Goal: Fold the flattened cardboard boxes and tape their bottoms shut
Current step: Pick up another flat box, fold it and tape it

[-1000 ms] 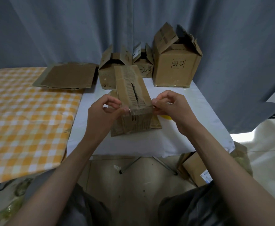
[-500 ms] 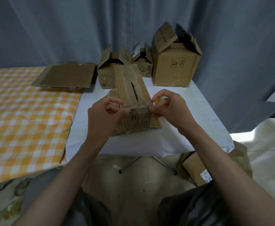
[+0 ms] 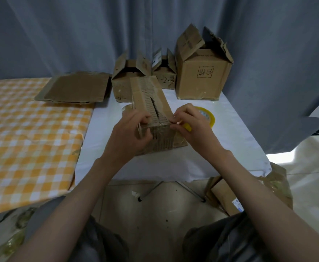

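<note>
Cardboard box (image 3: 151, 108) upside down, left hand (image 3: 128, 137), right hand (image 3: 194, 127) gripping near edge.

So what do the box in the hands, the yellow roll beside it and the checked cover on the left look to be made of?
Box in hands: corrugated cardboard, matt brown; fluting shows where the top layer is torn.
Yellow roll: probably clear plastic packing tape, glossy and translucent.
Checked cover: soft, wrinkled, faintly shiny; cloth or thin plastic sheet, hard to tell.
</note>
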A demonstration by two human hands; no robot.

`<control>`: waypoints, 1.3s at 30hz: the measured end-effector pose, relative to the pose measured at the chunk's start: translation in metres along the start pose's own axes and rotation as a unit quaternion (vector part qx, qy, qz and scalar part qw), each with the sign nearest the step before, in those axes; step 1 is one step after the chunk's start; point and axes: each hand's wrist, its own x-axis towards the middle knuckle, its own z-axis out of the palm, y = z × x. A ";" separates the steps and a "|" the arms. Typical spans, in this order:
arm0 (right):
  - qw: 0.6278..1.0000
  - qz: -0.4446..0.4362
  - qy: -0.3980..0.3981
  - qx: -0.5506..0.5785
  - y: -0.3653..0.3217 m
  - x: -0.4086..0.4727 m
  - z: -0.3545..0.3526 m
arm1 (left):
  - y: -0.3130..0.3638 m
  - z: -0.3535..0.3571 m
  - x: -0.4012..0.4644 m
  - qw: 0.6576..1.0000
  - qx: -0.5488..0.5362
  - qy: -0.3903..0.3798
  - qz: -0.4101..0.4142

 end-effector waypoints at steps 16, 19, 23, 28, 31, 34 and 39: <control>0.996 0.046 0.007 0.080 0.008 0.005 -0.001 | -0.015 -0.006 0.002 0.997 -0.081 -0.009 -0.005; 0.993 0.053 0.020 0.099 0.008 0.006 -0.002 | -0.022 -0.014 0.002 0.993 -0.112 -0.020 0.018; 0.992 0.061 0.053 0.099 0.009 0.006 0.000 | -0.021 -0.008 0.007 0.988 -0.151 0.002 0.006; 0.990 0.079 0.051 0.101 0.008 0.006 0.000 | -0.023 -0.011 0.006 0.993 -0.113 -0.018 0.020; 0.991 0.080 0.038 0.100 0.005 0.007 -0.003 | -0.017 -0.010 0.011 0.996 -0.059 -0.057 0.044; 0.993 0.073 0.038 0.084 0.004 0.007 -0.003 | -0.012 0.004 0.018 0.994 0.045 -0.059 0.078; 0.993 0.080 0.041 0.079 0.005 0.005 -0.002 | -0.007 0.030 0.010 0.998 0.032 0.031 0.044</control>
